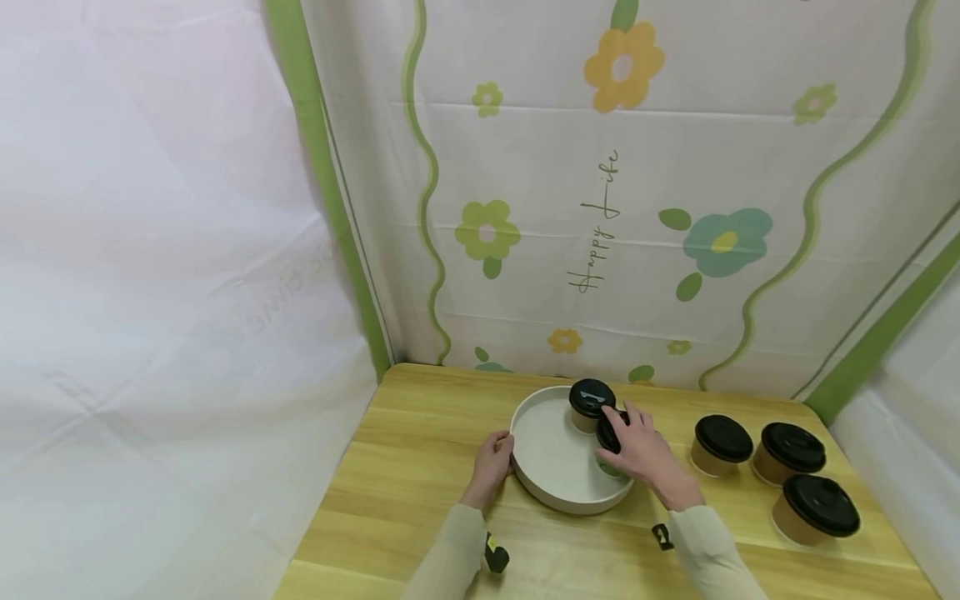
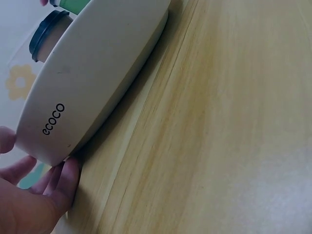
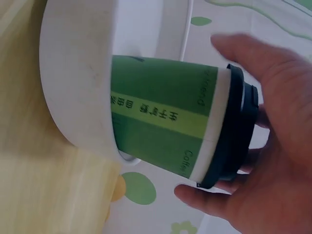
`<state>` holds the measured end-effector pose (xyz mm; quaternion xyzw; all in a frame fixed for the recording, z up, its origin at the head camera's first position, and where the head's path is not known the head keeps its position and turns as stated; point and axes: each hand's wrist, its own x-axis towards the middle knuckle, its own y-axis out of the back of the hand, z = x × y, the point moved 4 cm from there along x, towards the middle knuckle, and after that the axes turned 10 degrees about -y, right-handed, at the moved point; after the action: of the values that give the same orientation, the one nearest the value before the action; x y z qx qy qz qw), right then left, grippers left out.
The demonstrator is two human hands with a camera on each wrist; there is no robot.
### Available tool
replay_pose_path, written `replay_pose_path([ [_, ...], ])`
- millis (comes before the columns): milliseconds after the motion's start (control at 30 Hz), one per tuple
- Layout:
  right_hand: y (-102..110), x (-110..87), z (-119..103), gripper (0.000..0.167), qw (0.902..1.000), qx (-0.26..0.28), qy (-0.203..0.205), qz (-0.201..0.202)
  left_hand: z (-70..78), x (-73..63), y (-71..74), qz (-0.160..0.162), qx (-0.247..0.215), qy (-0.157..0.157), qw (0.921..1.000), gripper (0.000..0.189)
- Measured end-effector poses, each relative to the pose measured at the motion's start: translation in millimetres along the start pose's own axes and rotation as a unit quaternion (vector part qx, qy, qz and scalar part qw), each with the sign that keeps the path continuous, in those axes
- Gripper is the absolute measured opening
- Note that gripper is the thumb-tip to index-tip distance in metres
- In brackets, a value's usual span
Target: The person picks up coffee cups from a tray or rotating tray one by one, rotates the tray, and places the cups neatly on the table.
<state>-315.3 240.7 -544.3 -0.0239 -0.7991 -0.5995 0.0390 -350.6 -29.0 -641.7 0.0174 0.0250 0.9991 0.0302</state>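
Observation:
A round off-white tray (image 1: 547,458) with a raised rim and "ecoco" lettering sits on the wooden table. My left hand (image 1: 492,463) grips its left side, thumb at the rim and fingers by the lower edge in the left wrist view. Inside the tray stands a green paper coffee cup (image 3: 161,112) with a black lid (image 3: 234,126). Around that lid my right hand (image 1: 643,450) is spread, its thumb apart from the lid and its other fingers partly hidden behind it. A brown paper cup (image 1: 585,422) with a black lid stands beside the green one, toward the tray's far edge.
On the right of the table are three brown bowls with black lids: one nearer the tray (image 1: 722,446), one behind (image 1: 789,452) and one in front (image 1: 815,510). A flowered curtain (image 1: 540,250) hangs behind the table, with white sheets (image 1: 165,333) at the sides.

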Motion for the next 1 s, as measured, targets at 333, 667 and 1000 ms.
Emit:
replay_pose_path([
  [333, 6, -2.1, -2, 0.074, 0.9998, 0.011, -0.012, 0.009, -4.8, 2.7, -0.7, 0.004, 0.009, 0.027, 0.9996, 0.047],
  [667, 24, -6.3, 3, 0.076, 0.997, 0.076, -0.018, -0.005, -3.3, 0.6, -0.7, -0.002, 0.0, 0.023, 0.9997, 0.049],
  [1000, 50, -12.3, 25, 0.082, 0.994, 0.102, -0.039, 0.002, -7.0, 3.3, -0.3, 0.005, 0.01, 0.028, 0.9995, 0.047],
])
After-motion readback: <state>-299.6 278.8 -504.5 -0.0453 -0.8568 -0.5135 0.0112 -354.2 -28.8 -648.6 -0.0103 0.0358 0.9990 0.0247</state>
